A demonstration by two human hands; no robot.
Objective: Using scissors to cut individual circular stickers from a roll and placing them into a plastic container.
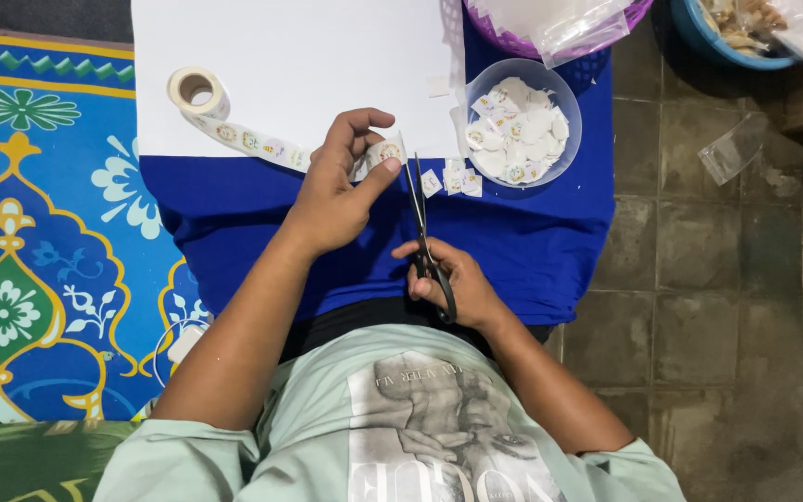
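Sticker strip [262,144], printed with small round labels, runs from a roll [195,90] on a white sheet [299,65] down to the left hand [332,191], which pinches its free end between thumb and curled fingers just left of the scissor tips; the largest thing in view, a patterned blue mat [39,223] with green, yellow and white floral motifs, covers the floor on the left, while worn grey-brown tiles [727,279] fill the right; between them a blue cloth [532,242] lies over the person's lap as a low worktop, with the white sheet spread across its far part; the person's pale green printed shirt [327,446] fills the bottom of the frame; a purple basket [513,42] holding clear plastic bags sits at the cloth's far edge, and a blue tub [699,33] stands on the tiles beyond it; a clear round bowl [564,107] of cut white stickers rests at the sheet's right corner, overlapping the cloth; an empty clear bag [736,149] lies on the tiles near the bowl; the right hand [453,279] is closed through the black handles of the scissors [417,209], blades slightly parted and pointing away from the body toward the strip's end; a few cut stickers [453,181] lie loose on the cloth just beside the bowl.
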